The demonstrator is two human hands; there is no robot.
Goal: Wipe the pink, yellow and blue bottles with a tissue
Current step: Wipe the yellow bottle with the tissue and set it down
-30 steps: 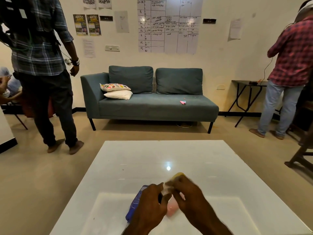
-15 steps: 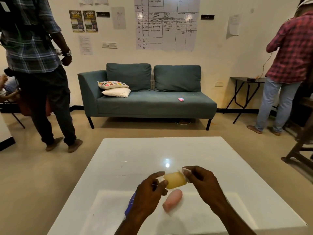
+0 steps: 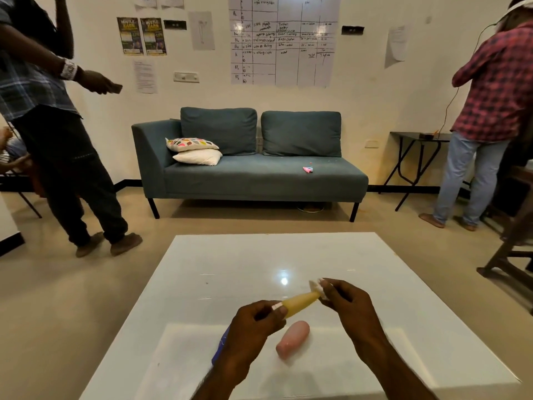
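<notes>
My left hand grips one end of the yellow bottle, held above the white table and tilted up to the right. My right hand pinches a white tissue against the bottle's far end. The pink bottle lies on its side on the table, just below the yellow one and between my hands. The blue bottle lies on the table under my left hand, mostly hidden by my wrist.
A teal sofa with cushions stands against the far wall. One person stands at the left near the table's corner, another person at the right by a black side table. A wooden chair is at the right edge.
The yellow bottle came up from the table and now stretches between my hands. My right hand slid the tissue out to the bottle's far end. The person at left raised a hand.
</notes>
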